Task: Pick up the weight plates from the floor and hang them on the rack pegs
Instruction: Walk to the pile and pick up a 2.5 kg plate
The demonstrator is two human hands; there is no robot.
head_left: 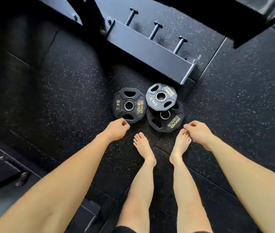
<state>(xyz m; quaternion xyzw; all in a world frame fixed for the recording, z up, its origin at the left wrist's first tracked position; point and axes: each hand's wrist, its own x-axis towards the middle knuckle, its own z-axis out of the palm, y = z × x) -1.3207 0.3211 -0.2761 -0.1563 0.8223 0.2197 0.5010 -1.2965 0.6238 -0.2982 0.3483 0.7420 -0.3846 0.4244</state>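
Left hand (116, 130) at 9 o'clock of the feet, fingers loosely curled, empty, fingertips at the 5 kg plate (128, 105) edge. Right hand (198, 132) at 3 o'clock, loosely curled, empty. Three plates on the floor (66, 84): 2.5 kg plate (161, 96) overlapping the third plate (166, 119). Three pegs (155, 30) at 12 o'clock on the rack (150, 52).

I'm looking down at a black rubber gym floor (66, 91), speckled with pale flecks and laid in large tiles with visible seams. Directly on it lies a 5 kg weight plate (129, 105), flat, lettering up. Just to its right another Hammer Strength plate (166, 119) lies flat on the floor, and a 2.5 kg plate (161, 96) rests on top of it, overlapping its far edge. My bare feet (144, 148) stand on the tiles just short of the plates. The rack's steel base (150, 52) sits on the floor beyond.
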